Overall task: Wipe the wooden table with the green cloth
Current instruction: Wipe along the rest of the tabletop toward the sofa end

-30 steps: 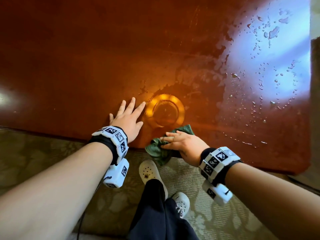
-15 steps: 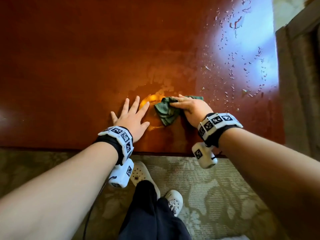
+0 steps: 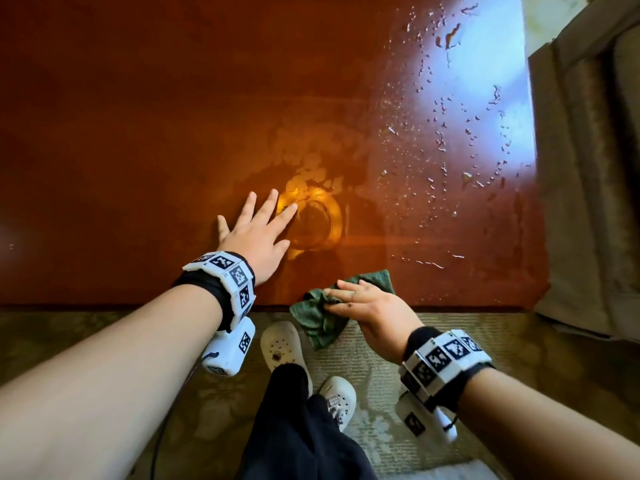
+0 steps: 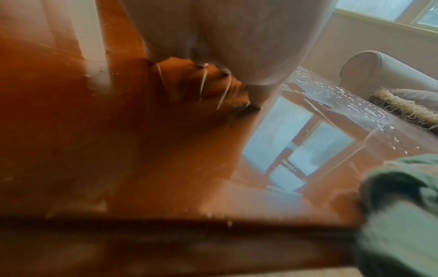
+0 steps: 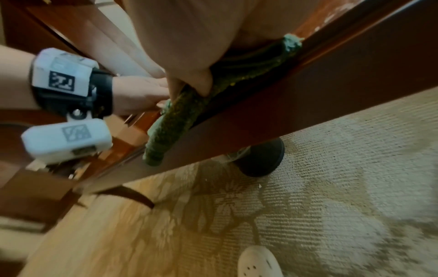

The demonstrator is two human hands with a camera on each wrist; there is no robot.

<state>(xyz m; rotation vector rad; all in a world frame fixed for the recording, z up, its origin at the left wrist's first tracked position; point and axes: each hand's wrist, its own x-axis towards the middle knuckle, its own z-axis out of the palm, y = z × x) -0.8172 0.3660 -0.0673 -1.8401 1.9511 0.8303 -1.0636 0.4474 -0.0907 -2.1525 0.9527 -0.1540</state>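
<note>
The glossy red-brown wooden table (image 3: pixel 138 133) fills the head view. My left hand (image 3: pixel 256 233) lies flat on it with its fingers spread, near an orange lamp reflection; its palm (image 4: pixel 237 37) fills the top of the left wrist view. My right hand (image 3: pixel 363 303) holds the crumpled green cloth (image 3: pixel 318 323) at the table's near edge. Fingers lie on top of it. In the right wrist view the thumb pinches the cloth (image 5: pixel 170 127) from below. Part of the cloth (image 4: pixel 403 206) hangs over the edge.
Water drops (image 3: pixel 443 140) dot the table's right side, in a window reflection. A beige sofa (image 3: pixel 588 168) stands close past the right edge. Below are patterned carpet (image 3: pixel 519 358), my white clogs (image 3: pixel 282 344) and a dark round table foot (image 5: pixel 260 159).
My right hand swept the cloth out to the middle of the table, beside the left hand's fingers, and has drawn it back to the near edge. The left hand stayed flat in place.
</note>
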